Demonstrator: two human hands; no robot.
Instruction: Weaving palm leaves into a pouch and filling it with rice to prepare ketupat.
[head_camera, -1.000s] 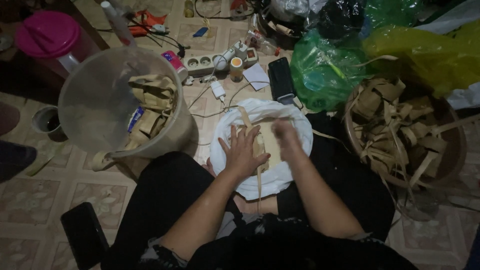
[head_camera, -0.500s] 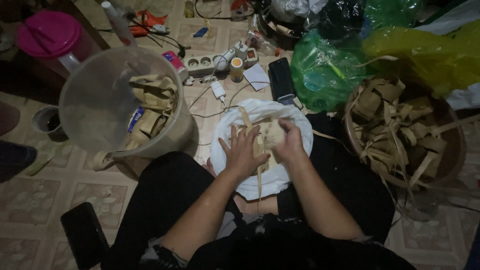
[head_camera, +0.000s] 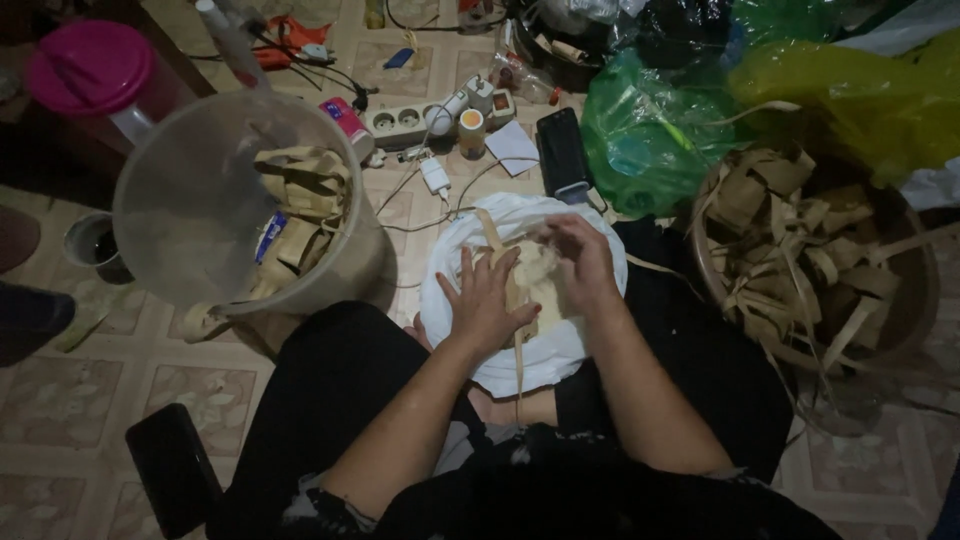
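I sit on the floor with a white plastic bag (head_camera: 460, 290) of pale rice open between my knees. A woven palm-leaf pouch (head_camera: 520, 285) rests over the bag, its loose strips trailing up and down. My left hand (head_camera: 485, 305) lies spread over the pouch's left side, fingers apart and pressing on it. Beside it, my right hand (head_camera: 580, 260) curls over the pouch's top right, fingertips pinched at the pale filling.
A big translucent bucket (head_camera: 200, 205) with folded leaf pouches stands at my left. A round basket (head_camera: 905, 300) of leaf strips sits at my right. Green (head_camera: 650, 140) and yellow bags, a power strip (head_camera: 405, 122), a dark phone (head_camera: 562, 152) lie ahead. A black phone (head_camera: 170, 465) lies lower left.
My right hand has moved from the pouch's middle to its upper right and closed its fingers there. The left hand stays spread on the pouch.
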